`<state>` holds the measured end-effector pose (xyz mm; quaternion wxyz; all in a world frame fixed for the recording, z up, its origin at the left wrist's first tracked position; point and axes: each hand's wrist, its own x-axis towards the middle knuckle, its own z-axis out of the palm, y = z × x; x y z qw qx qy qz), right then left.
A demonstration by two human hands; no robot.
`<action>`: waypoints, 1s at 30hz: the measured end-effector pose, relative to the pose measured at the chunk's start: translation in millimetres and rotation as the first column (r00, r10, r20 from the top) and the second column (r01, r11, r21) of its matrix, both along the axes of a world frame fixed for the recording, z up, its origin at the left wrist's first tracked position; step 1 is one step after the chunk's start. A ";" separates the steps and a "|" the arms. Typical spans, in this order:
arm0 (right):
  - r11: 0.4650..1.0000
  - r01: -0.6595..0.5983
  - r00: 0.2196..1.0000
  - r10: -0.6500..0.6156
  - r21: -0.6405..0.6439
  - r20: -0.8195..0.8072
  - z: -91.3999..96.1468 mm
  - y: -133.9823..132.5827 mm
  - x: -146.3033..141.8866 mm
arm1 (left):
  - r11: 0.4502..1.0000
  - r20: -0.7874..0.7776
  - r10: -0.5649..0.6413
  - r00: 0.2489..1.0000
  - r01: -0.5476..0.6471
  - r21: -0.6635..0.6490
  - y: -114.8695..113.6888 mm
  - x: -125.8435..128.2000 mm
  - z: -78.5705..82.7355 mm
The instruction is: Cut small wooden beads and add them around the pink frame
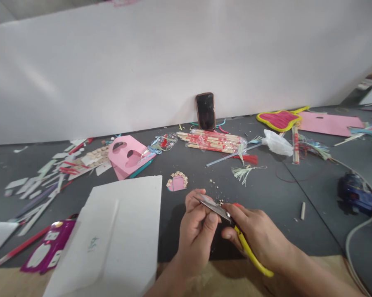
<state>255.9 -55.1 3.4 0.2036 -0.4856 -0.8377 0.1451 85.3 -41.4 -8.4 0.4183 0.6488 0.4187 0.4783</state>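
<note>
At the front of the dark table, my right hand [261, 231] grips a pair of scissors [251, 253] with a yellow handle. Their blades point up and left, across the fingers of my left hand [195, 233]. That hand is closed in a pinch by the blades; what lies between its fingers is hidden. Just beyond the hands, small pale beads [220, 202] are scattered on the table. Farther back and left lies a small pink piece [177, 182] edged with cream flower shapes.
A phone [206, 111] leans against the white wall. Before it lie wrapped wooden sticks [212, 141] and tassels [244, 173]. White foam board [126, 231] and a pink cutout [128, 154] are to the left. On the right sits a blue glue gun [359, 194] with a cord.
</note>
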 end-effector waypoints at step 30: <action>0.886 0.418 0.760 -0.462 0.200 0.458 28.5 54.3 57.9 | 0.959 0.148 0.241 0.959 -0.259 0.116 1.5 2.9 7.2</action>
